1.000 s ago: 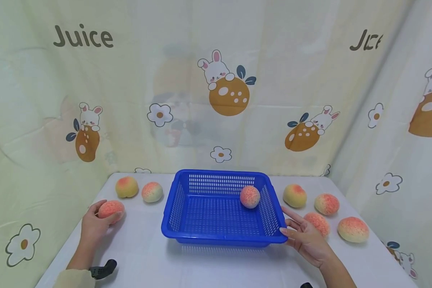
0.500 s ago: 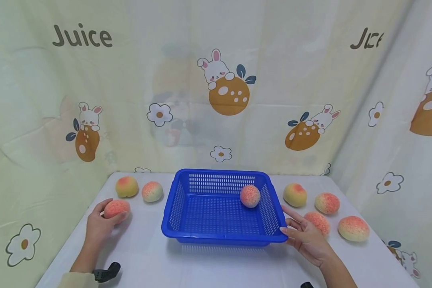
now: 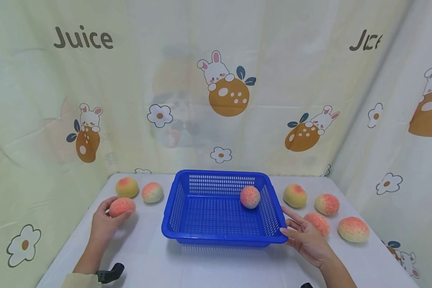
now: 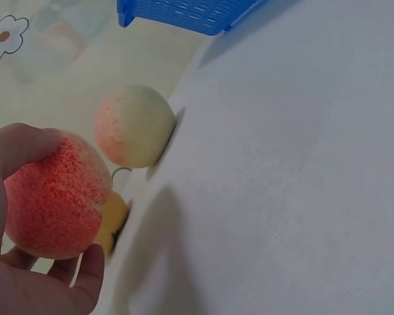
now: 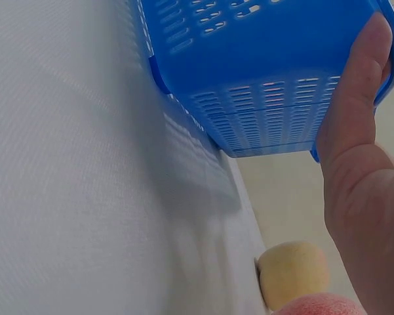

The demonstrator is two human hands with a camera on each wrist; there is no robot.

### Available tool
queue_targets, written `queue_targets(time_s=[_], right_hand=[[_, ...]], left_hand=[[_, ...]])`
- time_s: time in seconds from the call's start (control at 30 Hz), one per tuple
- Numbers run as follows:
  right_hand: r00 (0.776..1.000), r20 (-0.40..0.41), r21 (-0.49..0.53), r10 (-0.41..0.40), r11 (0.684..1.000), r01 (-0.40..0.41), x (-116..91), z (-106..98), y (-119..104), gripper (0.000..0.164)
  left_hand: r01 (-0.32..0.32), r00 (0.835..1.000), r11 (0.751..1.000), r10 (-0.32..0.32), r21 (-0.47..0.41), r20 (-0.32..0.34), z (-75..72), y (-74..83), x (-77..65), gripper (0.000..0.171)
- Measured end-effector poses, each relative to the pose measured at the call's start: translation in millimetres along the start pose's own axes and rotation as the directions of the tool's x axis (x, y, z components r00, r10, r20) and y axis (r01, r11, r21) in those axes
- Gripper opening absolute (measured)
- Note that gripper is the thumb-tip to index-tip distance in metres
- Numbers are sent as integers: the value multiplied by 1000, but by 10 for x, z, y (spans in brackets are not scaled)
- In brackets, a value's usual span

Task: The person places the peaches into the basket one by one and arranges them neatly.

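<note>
1. Head view: The left hand [image 3: 103,221] has shifted a little forward and toward the blue basket [image 3: 225,238], bringing the held peach [image 3: 122,207] with it. Its grip is parted only as wide as the fruit, fingers at the back and thumb at the front. That peach is now closer to the basket but outside it, to its left, with a yellow peach [image 3: 127,187] just behind and a pale peach [image 3: 153,192] near. The right hand [image 3: 307,242] has stayed at the basket's near right corner, and the basket has kept its place, so the gap has narrowed from the left side alone. One speckled peach [image 3: 250,197] sits inside toward the right wall; four other peaches [image 3: 327,204] lie right of the basket on the white surface [image 3: 147,256].

2. Left wrist view: Thumb and fingers curve round the reddish fruit. A shadow [image 4: 156,259] falls apart from it, so it is probably lifted off the surface. The basket's corner shows well apart, at the top.

3. Right wrist view: The thumb lies against the basket's wall up to the rim, in a narrow grip on the edge; the other fingers are mostly hidden, so their firmness cannot be told.
</note>
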State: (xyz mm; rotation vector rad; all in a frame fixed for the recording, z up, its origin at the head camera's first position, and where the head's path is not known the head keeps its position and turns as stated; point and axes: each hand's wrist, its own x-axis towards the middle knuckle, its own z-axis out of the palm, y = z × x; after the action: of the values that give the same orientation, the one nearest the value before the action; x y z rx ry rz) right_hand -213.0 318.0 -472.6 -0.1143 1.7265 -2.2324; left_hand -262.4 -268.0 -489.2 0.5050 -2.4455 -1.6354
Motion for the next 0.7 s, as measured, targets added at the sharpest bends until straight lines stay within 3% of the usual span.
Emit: queue_targets(time_s=[0.7], right_hand=[[1000,-10,1,-1,1000,1,1,11,-1,76]], left_hand=[[-107,994,994,106,34,35,76,287,-4,86]])
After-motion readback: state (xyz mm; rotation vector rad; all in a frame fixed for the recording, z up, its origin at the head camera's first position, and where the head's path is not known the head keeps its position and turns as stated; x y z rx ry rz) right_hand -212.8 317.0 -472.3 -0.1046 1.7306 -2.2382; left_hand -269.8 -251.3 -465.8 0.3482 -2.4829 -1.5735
